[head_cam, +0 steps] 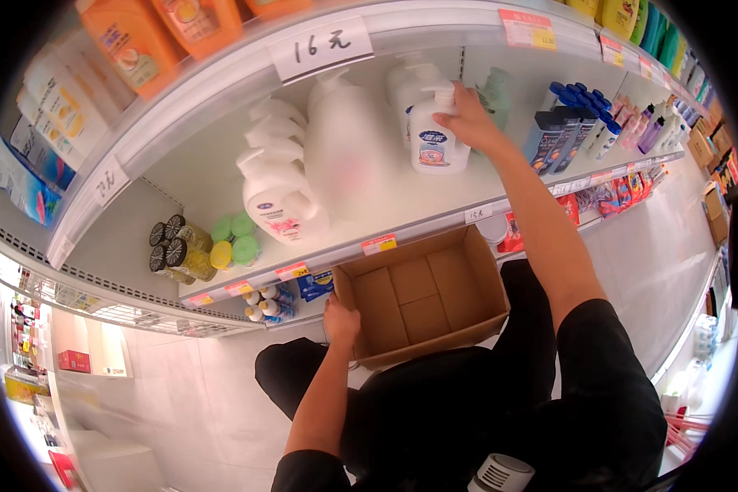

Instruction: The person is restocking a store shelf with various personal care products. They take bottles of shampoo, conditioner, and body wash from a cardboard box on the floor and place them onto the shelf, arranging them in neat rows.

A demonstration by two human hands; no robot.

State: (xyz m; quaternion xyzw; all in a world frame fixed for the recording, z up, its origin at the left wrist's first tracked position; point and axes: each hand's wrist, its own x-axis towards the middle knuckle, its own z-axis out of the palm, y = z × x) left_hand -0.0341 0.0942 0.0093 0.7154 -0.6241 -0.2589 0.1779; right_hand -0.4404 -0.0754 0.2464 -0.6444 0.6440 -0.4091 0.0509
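Observation:
My right hand (467,117) grips a white pump bottle (436,138) by its shoulder, just under the pump head, on the white shelf. Directly behind it stands another white pump bottle (400,92). To its left are a large white pump bottle (347,141) and a row of smaller ones with a pink print (278,200). A pale green pump bottle (497,92) is partly hidden behind my right hand. Below the shelf edge, my left hand (342,321) holds the left rim of a cardboard box (424,301) standing open in front of me, with nothing in it.
An upper shelf with a price-tag rail (406,37) arches over the bottles. Black-capped jars (184,246), green-lidded tubs (245,249) and blue-capped shampoo bottles (559,135) flank them. Lower down are small bottles (270,304) and red packets (513,234).

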